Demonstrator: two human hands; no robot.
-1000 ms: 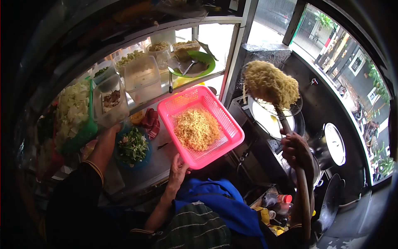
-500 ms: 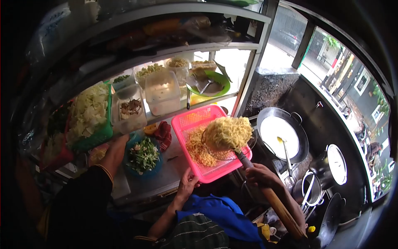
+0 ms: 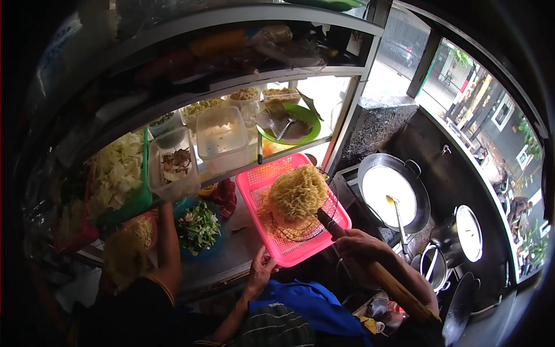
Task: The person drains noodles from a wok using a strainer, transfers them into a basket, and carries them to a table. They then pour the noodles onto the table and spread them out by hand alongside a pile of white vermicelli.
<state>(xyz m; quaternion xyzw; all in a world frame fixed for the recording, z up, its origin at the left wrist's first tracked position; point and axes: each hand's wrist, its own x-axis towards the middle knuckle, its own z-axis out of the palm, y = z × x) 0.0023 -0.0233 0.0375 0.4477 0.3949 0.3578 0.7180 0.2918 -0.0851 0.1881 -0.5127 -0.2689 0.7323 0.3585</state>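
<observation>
My left hand (image 3: pixel 261 272) grips the near left corner of a pink plastic basket (image 3: pixel 278 257), with fingers at its rim. In my right hand (image 3: pixel 359 247) is the long wooden handle of a wire strainer (image 3: pixel 334 199). A large clump of yellow noodles (image 3: pixel 298 194) lies in the strainer, above the basket. More crisp noodle strands (image 3: pixel 267 215) show inside the basket, partly hidden by the clump.
At left, a co-worker's arm (image 3: pixel 167 248) reaches beside a bowl of greens (image 3: pixel 199 228). Containers of cabbage (image 3: pixel 118 170) and other foods line the shelf. To the right are a wok of white liquid (image 3: pixel 387 194), pots (image 3: pixel 433 266) and a ladle (image 3: pixel 400 222).
The strainer with the noodle clump has shifted left over the basket, and more of its mesh shows. The co-worker's hand has left the container edge, and a blurry yellowish round thing now appears there.
</observation>
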